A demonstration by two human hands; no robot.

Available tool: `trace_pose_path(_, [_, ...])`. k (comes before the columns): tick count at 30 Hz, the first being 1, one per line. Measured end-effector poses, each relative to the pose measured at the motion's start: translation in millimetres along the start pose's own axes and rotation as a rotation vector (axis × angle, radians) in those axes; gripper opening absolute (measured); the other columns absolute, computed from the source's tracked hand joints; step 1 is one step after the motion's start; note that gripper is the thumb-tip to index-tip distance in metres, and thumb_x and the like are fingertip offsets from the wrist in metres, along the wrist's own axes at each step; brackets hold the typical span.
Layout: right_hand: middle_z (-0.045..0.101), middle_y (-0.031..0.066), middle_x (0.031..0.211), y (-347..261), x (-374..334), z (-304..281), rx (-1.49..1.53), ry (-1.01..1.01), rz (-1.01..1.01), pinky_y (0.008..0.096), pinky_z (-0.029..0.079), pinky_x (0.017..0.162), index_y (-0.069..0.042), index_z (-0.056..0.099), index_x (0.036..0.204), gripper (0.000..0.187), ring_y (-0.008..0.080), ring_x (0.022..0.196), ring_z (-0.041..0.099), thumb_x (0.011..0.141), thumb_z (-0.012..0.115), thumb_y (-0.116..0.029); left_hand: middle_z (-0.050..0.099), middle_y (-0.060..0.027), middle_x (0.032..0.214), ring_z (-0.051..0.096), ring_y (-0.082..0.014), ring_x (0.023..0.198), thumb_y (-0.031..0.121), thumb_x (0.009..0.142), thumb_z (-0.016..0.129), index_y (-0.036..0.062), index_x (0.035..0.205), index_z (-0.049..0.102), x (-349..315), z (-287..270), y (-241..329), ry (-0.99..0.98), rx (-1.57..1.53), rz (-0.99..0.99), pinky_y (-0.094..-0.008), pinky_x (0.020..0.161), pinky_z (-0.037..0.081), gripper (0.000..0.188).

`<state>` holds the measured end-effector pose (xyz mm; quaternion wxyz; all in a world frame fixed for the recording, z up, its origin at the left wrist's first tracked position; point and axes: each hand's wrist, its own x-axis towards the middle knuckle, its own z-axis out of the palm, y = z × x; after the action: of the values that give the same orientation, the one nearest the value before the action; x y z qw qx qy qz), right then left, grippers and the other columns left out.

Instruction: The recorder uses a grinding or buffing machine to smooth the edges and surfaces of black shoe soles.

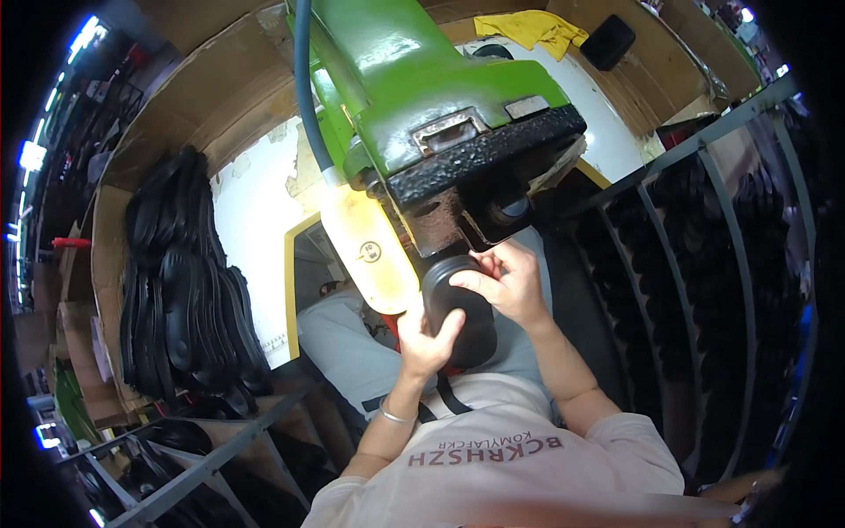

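Both my hands hold a black shoe sole (473,330) just under the dark working head of a green machine (414,84). My left hand (427,345) grips the sole's left edge, thumb on its face and the other fingers mostly hidden behind. On the upper right edge, my right hand (512,286) pinches it between thumb and fingers. The sole stands tilted, its rounded upper end close to the machine's lower part; whether they touch I cannot tell. Beside the left hand hangs a yellow elongated cover (368,251) at the end of a blue-grey hose (308,106).
Stacked black soles (180,299) lie on the left, against a cardboard wall (106,290). A metal rack (704,194) full of dark soles stands on the right. Another metal rack (211,462) is at lower left. At the back lie a yellow cloth (532,32) and a black pad (608,42).
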<state>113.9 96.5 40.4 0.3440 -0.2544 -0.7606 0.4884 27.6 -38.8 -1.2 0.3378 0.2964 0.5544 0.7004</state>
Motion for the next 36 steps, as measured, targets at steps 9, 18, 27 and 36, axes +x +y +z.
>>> trace_pose_path(9, [0.061, 0.0122, 0.074, -4, 16, -33, -0.046, -0.226, 0.162, 0.0313, 0.046, 0.058, 0.000, 0.063, 0.085, 0.031, 0.0180, 0.065, 0.060, 0.073, 0.076, -0.024, 0.060, -0.0133, 0.100, 0.060, -0.0209, 0.089, 0.012, 0.092, 0.054, -0.0035, 0.111, 0.050, 15, 24, -9, 0.278, -0.095, 0.070, -0.0287, 0.075, 0.051, 0.025])
trace_pose_path(18, [0.060, 0.0093, 0.072, 14, 105, -109, 0.515, 0.737, 0.021, 0.0222, 0.044, 0.037, -0.002, 0.040, 0.124, 0.044, 0.0119, 0.047, 0.056, 0.084, 0.056, -0.005, 0.062, -0.0156, 0.080, 0.063, -0.0191, 0.064, 0.004, 0.093, 0.050, -0.0016, 0.102, 0.050, 21, -147, 2, 0.731, 0.410, 0.244, -0.0266, 0.056, 0.055, 0.011])
trace_pose_path(27, [0.059, 0.0082, 0.066, 95, 170, 28, 0.500, 0.517, 0.454, 0.0273, 0.045, 0.038, -0.011, 0.027, 0.140, 0.067, 0.0143, 0.046, 0.056, 0.084, 0.062, -0.026, 0.061, -0.0122, 0.077, 0.059, -0.0153, 0.057, 0.003, 0.092, 0.052, -0.0039, 0.108, 0.048, 7, -129, 26, 0.648, 0.288, 0.218, -0.0255, 0.052, 0.052, 0.018])
trace_pose_path(36, [0.059, 0.0073, 0.067, 123, 104, 48, 0.508, 0.321, 0.415, 0.0236, 0.044, 0.039, -0.006, 0.040, 0.128, 0.045, 0.0125, 0.048, 0.055, 0.088, 0.058, -0.017, 0.062, -0.0131, 0.095, 0.059, -0.0300, 0.093, -0.005, 0.075, 0.064, 0.0007, 0.094, 0.060, -14, -235, 139, 1.004, 1.372, 0.688, -0.0361, 0.081, 0.047, 0.021])
